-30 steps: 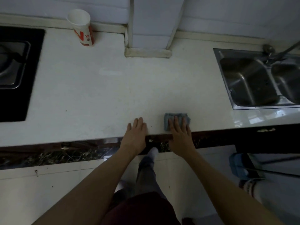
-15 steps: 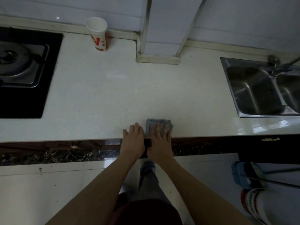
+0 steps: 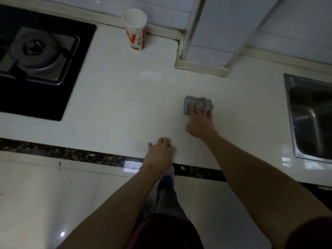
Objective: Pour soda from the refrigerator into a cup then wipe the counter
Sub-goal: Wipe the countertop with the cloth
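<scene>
A small blue-grey cloth lies on the white counter, right of its middle. My right hand presses flat on the cloth with fingers spread over it. My left hand rests at the counter's front edge with its fingers curled under, holding nothing. A white paper cup with red print stands upright at the back wall, far from both hands. No soda container is in view.
A black gas hob with a steel burner takes up the counter's left end. A steel sink is set in at the right. A tiled column juts out from the back wall between cup and sink.
My right hand has pushed the cloth away from the front edge toward the counter's middle and right. My left hand stayed at the edge and curled its fingers. The view shifted left.
</scene>
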Motion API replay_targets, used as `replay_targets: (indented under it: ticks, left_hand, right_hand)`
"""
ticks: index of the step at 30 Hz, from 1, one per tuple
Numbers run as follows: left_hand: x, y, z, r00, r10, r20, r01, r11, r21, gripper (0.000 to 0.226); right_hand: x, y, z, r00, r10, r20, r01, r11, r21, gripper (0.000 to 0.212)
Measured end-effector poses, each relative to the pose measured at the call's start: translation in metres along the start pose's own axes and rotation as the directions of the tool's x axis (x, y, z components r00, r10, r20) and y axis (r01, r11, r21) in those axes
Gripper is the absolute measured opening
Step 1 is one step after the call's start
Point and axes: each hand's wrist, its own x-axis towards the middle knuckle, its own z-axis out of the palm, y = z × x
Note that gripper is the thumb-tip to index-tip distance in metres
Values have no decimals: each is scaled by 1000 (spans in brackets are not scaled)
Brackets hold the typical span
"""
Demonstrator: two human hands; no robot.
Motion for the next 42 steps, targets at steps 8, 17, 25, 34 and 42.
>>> replay_targets:
  ticks: [8, 17, 25, 34, 42]
  left_hand:
    - [14, -2, -27, 999, -17, 51, 20, 997, -71, 32]
    - [30, -17, -46, 997, -28, 71, 28, 1000, 6, 33]
    - [16, -17, -23, 1000, -6, 22, 8, 997, -79, 41]
    - [-3, -41, -7, 997, 64, -46, -69, 993, -99, 36]
    - [-46, -83, 26, 992, 77, -101, -71, 996, 59, 53]
  right_hand:
    - [102, 22, -70, 994, 69, 79, -68, 998, -16, 87]
    - [111, -29, -73, 991, 122, 55, -126, 990, 64, 82]
    - [108, -72, -60, 989, -134, 60, 138, 987, -79, 93]
    - [9, -70, -6, 989, -148, 5, 147, 980, -134, 94]
    - [-125, -107, 72, 999, 12, -42, -12, 1000, 11, 95]
